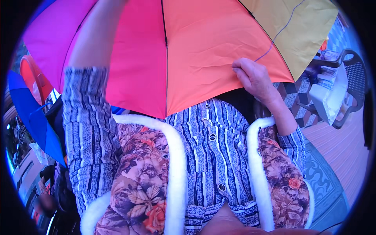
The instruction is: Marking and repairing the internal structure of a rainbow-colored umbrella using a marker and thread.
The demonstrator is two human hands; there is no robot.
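**Fine purple thread (pixel 290 19) slack across a rainbow umbrella (pixel 199 51)**

The right hand (pixel 252 78) is closed in a fingertip pinch over the orange panel; the thread disappears behind its knuckles, and what the fingertips grip is hidden. The left hand is out of view, its blurred forearm (pixel 94 39) reaching over the pink panels.

The umbrella lies spread before the torso, its lower edge against the striped shirt (pixel 213 156). The slack thread crosses a dark rib, so it could snag there or knot. A hard tug might pucker the thin, faintly shiny cloth, already creased near the hand. If the pinch holds a needle, which cannot be seen, a slip could prick a finger.

Straight, slim ribs divide the canopy into flat wedges. Nearer the body, a floral vest (pixel 137 184) has thick, plush white trim. Off to the right, a pale block (pixel 329 94) sits by a grey chair (pixel 358 74) with a perforated back.
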